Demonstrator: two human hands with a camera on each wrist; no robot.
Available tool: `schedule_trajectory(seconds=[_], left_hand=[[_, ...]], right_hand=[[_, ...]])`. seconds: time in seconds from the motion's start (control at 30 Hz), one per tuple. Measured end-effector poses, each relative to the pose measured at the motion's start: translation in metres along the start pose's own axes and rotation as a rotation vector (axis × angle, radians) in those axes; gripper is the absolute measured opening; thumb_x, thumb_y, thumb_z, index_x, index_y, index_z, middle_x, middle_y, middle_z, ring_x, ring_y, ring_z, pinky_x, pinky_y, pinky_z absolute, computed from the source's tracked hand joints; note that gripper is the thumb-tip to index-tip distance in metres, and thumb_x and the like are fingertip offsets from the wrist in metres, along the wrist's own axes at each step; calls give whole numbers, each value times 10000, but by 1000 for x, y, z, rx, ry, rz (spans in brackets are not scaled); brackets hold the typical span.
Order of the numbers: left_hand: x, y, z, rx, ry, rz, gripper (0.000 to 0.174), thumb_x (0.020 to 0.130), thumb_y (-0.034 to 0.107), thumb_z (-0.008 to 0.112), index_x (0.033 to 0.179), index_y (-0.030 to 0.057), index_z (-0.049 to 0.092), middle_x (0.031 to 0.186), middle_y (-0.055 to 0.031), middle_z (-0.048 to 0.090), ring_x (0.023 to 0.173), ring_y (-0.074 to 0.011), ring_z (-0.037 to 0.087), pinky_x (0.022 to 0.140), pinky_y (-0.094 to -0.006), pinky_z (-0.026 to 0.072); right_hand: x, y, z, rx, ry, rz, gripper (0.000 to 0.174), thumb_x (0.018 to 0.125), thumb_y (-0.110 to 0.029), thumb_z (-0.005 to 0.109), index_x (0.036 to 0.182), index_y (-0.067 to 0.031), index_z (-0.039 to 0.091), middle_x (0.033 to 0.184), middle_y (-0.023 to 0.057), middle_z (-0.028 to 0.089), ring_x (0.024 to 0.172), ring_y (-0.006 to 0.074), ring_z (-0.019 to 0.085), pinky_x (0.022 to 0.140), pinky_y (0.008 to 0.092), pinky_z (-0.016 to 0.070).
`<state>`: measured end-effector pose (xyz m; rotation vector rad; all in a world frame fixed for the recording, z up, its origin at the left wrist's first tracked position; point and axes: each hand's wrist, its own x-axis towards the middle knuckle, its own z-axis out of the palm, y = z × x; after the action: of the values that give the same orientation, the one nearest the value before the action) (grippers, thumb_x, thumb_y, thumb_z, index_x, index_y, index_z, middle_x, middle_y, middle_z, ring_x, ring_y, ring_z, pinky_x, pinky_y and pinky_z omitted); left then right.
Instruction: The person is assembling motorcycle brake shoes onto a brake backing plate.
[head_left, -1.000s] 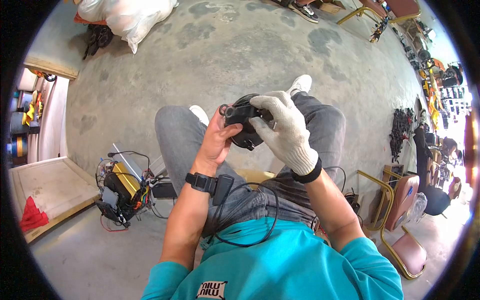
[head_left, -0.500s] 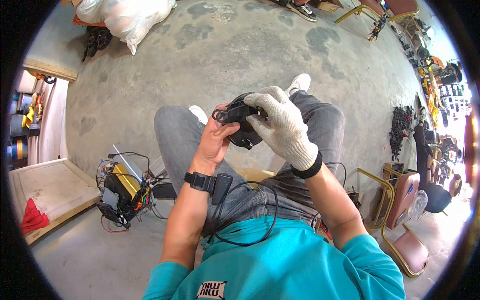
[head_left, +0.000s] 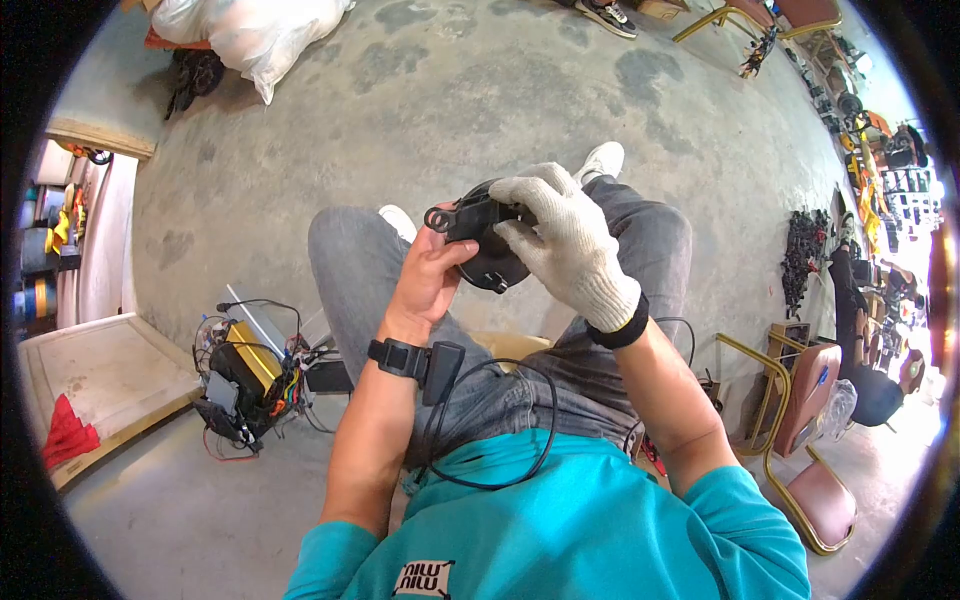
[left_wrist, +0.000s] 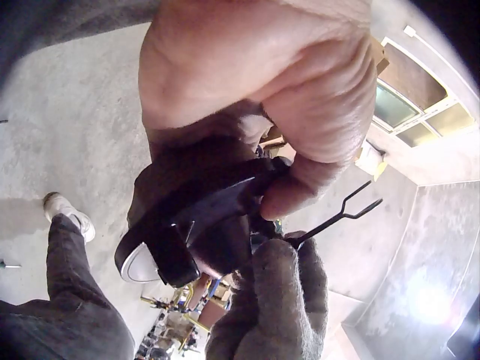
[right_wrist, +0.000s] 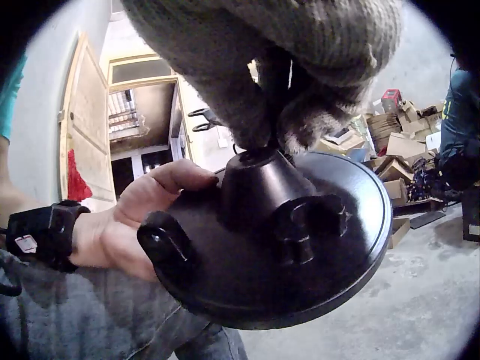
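Note:
A black round disc (right_wrist: 330,277) with a raised cone (right_wrist: 259,187) at its middle and small lugs is held over the lap. My bare left hand (head_left: 428,280) grips the disc at its edge, thumb on its face. My right hand (head_left: 565,240), in a pale knitted glove, bends its fingers over the cone's tip. A thin black tool with a forked end (left_wrist: 341,215) sticks out from the gloved fingertips, which pinch it; its other end is hidden by the glove. The right wrist view shows this tool's two loop-like ends (right_wrist: 202,120).
A black cable (head_left: 545,400) loops across the lap. At left on the floor lies a bundle of wires and electronics (head_left: 250,375), beside a pale board (head_left: 110,370) with a red cloth (head_left: 68,430). Chairs (head_left: 805,400) stand at right, and a white sack (head_left: 260,40) lies ahead.
The disc and the dark part over it have turned slightly, with the ringed end moving a little left. Both hands keep their hold, the gloved fingers shifting slightly.

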<state>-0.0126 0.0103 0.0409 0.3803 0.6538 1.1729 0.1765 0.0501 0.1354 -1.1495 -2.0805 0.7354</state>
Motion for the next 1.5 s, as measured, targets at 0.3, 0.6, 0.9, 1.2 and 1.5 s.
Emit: schedule_trajectory(seconds=[0.3,0.6,0.9,1.2,1.5], left_hand=[[2,-2,-4,-14,-22,-9,473,875,-77,635,1318,10,496,1265,-90,595,1202,-209,579,1057,-348,464],[-1,3,5,-43,-22,-24,549,877,-86,563,1414,0,480,1307,-122,627,1198,-229,622,1049,-369,497],[-1,-1,-3,13,-25,14,477,903,-42,574,1377,-14,520,1318,-138,630,1219,-269,619,1070,-421,497],[0,-2,-9,20,-52,5,466,895,-55,575,1358,-11,545,1303,-128,644,1213,-262,622,1076,-414,490],[-1,0,-6,44,-63,-20,466,882,-38,591,1346,-3,565,1287,-112,655,1199,-251,626,1059,-402,494]], right_hand=[[-2,3,1,22,12,1,350,810,-18,727,1146,-88,661,1050,141,626,986,363,653,828,415,555],[-3,-3,4,47,40,82,332,819,-48,741,1138,-90,661,1058,143,625,966,366,661,820,419,555],[-3,-1,4,45,33,80,332,821,-51,730,1144,-95,666,1050,148,633,957,370,664,813,427,558],[-1,1,2,29,6,49,339,820,-60,728,1153,-87,669,1051,143,638,988,367,654,831,422,555],[-1,9,1,26,-9,-1,341,811,-58,735,1145,-89,675,1042,143,635,973,361,656,817,418,553]])
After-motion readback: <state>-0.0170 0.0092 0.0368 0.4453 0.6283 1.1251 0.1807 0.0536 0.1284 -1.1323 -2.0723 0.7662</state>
